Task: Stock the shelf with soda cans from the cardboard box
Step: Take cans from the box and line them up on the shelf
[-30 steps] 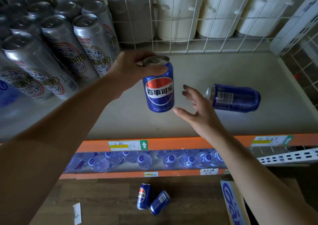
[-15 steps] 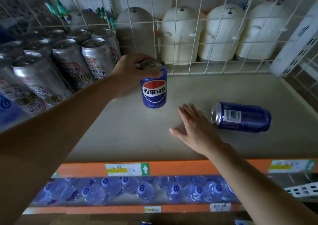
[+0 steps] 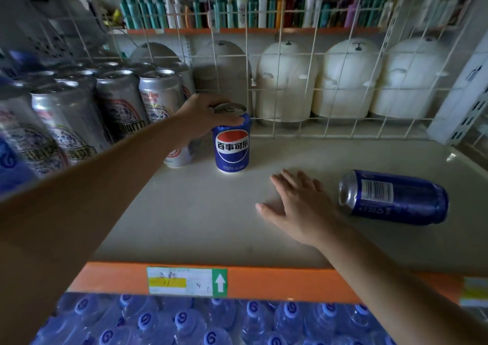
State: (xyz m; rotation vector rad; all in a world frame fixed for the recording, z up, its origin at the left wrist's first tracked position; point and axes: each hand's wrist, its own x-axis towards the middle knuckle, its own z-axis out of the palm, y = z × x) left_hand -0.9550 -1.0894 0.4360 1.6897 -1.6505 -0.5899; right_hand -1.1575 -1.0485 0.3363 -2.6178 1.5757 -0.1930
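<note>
- A block of tall silver cans (image 3: 118, 107) stands upright at the left of the shelf (image 3: 200, 212), in rows running back to the wire grid (image 3: 290, 85).
- The left hand (image 3: 203, 114) reaches in from the left and grips the top rim of an upright blue soda can (image 3: 232, 146), fingers curled around the lid.
- That can stands on the shelf surface, just beside the nearest silver can, logo facing out.
- The right hand (image 3: 298, 207) lies open and flat, palm down on the shelf, fingers spread, holding nothing.
- A second blue soda can (image 3: 393, 198) lies on its side near the right hand but apart from it, lid end toward the hand.
- An orange shelf edge (image 3: 277, 282) with a price label (image 3: 184, 281) runs along the front; blue-capped water bottles (image 3: 184, 323) sit below it.
- The cardboard box is out of view.
</note>
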